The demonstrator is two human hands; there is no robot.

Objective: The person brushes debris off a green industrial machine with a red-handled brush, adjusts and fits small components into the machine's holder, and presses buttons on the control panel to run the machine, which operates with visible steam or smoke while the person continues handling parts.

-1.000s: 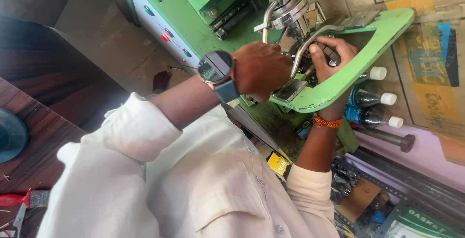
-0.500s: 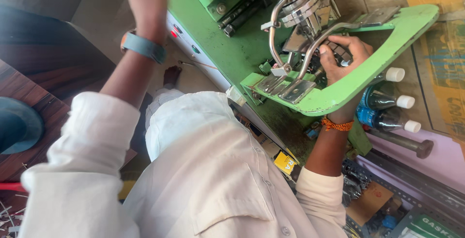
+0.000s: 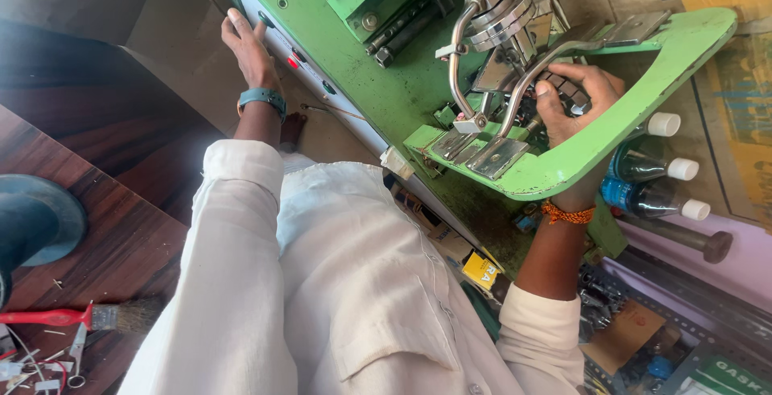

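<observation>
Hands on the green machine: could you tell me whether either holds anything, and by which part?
Neither clearly grips anything: the left hand presses flat against the machine's control panel; the right hand reaches among small metal parts, its hold hidden.

The right hand (image 3: 575, 97) at two o'clock has its fingertips hidden among the metal parts (image 3: 555, 89), so its hold cannot be told. The green machine (image 3: 362, 49) is cut off at twelve o'clock, the brush (image 3: 80, 316) at eight.
</observation>
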